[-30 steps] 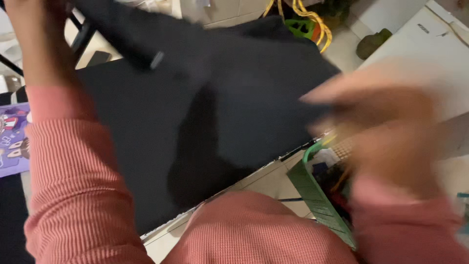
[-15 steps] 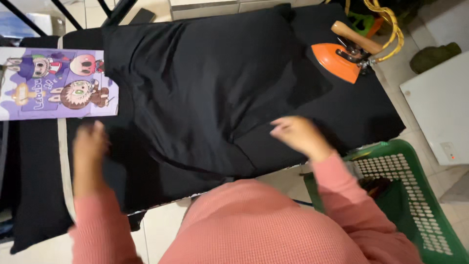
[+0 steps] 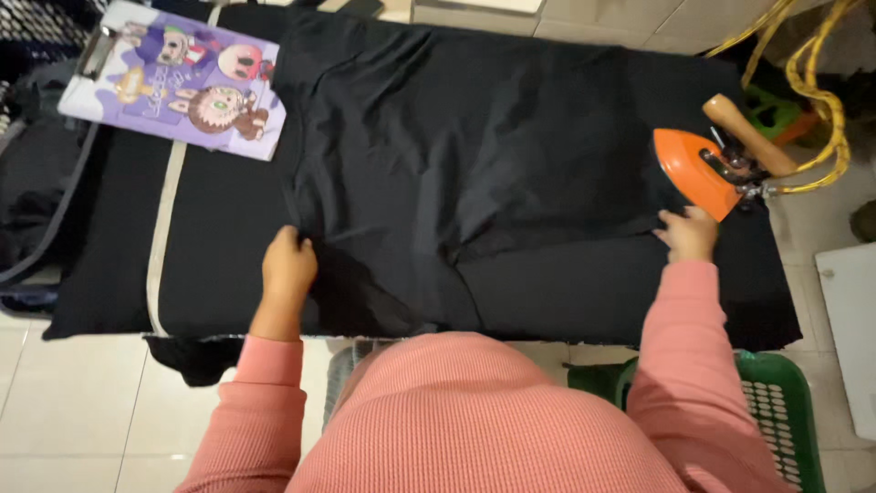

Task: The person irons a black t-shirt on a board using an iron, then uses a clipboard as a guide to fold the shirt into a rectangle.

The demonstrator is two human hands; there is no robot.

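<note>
A black garment point(image 3: 474, 155) lies spread over a black-covered ironing surface point(image 3: 210, 265). My left hand point(image 3: 288, 265) pinches the garment's left edge near the front. At the garment's right edge, my right hand point(image 3: 687, 233) grips the cloth just below an orange iron point(image 3: 695, 169) with a wooden handle. The iron rests on the surface's right end. Both my sleeves are pink ribbed knit.
A purple cartoon-printed clipboard point(image 3: 178, 80) lies at the surface's far left corner. A green perforated basket point(image 3: 776, 411) stands on the tiled floor at the right. Yellow cord point(image 3: 812, 64) loops behind the iron. Dark cloth point(image 3: 32, 183) hangs at the left.
Both hands moved outward to the garment's left and right edges and closed on the cloth. The view shifted left, so the iron now sits further right.
</note>
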